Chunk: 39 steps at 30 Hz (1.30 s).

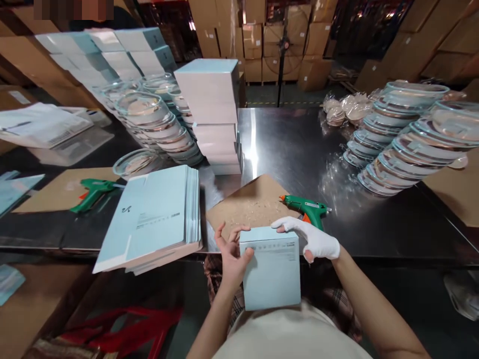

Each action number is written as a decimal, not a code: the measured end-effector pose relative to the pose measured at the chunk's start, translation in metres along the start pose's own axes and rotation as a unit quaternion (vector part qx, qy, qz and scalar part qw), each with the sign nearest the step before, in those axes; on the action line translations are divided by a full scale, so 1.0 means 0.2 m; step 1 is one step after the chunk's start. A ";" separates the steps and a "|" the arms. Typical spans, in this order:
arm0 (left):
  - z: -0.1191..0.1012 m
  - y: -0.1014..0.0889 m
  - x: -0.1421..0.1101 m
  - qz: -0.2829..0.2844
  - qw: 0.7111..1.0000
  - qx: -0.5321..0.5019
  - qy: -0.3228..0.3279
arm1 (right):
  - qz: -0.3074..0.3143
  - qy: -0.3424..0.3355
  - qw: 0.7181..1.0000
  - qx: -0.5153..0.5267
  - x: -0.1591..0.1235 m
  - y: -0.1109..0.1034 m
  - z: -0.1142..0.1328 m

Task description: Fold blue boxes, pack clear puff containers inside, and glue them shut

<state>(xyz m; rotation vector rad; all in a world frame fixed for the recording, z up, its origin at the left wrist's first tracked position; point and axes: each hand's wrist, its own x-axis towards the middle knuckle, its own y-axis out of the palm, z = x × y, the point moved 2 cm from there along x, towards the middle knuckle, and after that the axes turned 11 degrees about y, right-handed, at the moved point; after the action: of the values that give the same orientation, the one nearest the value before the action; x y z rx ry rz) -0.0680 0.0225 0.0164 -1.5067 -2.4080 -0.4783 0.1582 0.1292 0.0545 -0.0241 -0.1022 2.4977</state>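
Observation:
I hold a small light-blue carton box against my body at the table's near edge. My bare left hand grips its left side, thumb on the face and fingers curled over the top corner. My right hand, in a white glove, presses along the box's top right edge. A green glue gun lies just beyond my right hand, on a brown cardboard sheet flecked with glue.
A pile of flat blue cartons overhangs the edge at left. Finished blue boxes stand stacked at centre. Clear round lids lean in rows at left and right. A second green glue gun lies far left.

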 end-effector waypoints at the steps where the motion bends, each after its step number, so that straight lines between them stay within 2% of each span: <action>1: 0.00 -0.01 0.01 0.014 1.000 0.002 0.002 | -0.007 -0.005 0.999 -0.043 0.00 0.00 0.01; 3: -0.01 -0.02 0.03 0.047 0.999 0.007 0.008 | -0.016 -0.013 0.992 -0.126 0.01 0.01 0.03; 6: -0.02 -0.04 0.04 0.093 0.996 0.008 0.016 | 0.016 -0.017 0.980 -0.196 0.02 0.02 0.04; 15: -0.07 -0.02 0.03 0.136 0.990 0.026 0.006 | 0.111 -0.014 0.970 -0.218 0.02 0.05 0.04; 17: -0.06 -0.03 0.05 0.116 0.993 0.031 -0.006 | 0.068 -0.032 0.978 -0.194 0.01 0.04 0.02; 22: -0.05 -0.06 0.13 0.010 0.999 0.031 -0.040 | -0.108 -0.079 0.986 -0.105 -0.01 0.05 -0.08; 26: 0.01 -0.05 0.17 -0.009 0.998 0.041 -0.039 | -0.200 -0.083 0.975 -0.052 0.02 0.10 -0.16; 30: 0.13 -0.05 0.24 0.005 0.997 0.049 -0.063 | -0.230 -0.014 0.973 0.029 0.09 0.05 -0.21; 33: 0.15 -0.04 0.30 0.092 0.989 -0.026 -0.115 | -0.267 0.026 0.952 0.148 0.20 -0.07 -0.16; 35: 0.08 -0.01 0.35 0.139 0.967 -0.090 -0.193 | -0.291 0.042 0.934 0.204 0.28 -0.14 -0.05; 36: 0.00 0.01 0.39 0.138 0.957 -0.108 -0.232 | -0.298 0.057 0.927 0.219 0.32 -0.17 0.03; 38: -0.21 0.05 0.53 0.102 0.950 -0.106 -0.277 | -0.295 0.091 0.921 0.237 0.38 -0.20 0.21; 39: -0.34 0.07 0.64 0.084 0.954 -0.091 -0.273 | -0.279 0.109 0.923 0.242 0.41 -0.21 0.33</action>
<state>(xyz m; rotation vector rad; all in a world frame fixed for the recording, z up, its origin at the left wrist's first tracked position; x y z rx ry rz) -0.1069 0.1043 0.1290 -2.1400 -2.6445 -0.2746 0.1151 0.2069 0.1236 -0.0577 0.5310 1.8731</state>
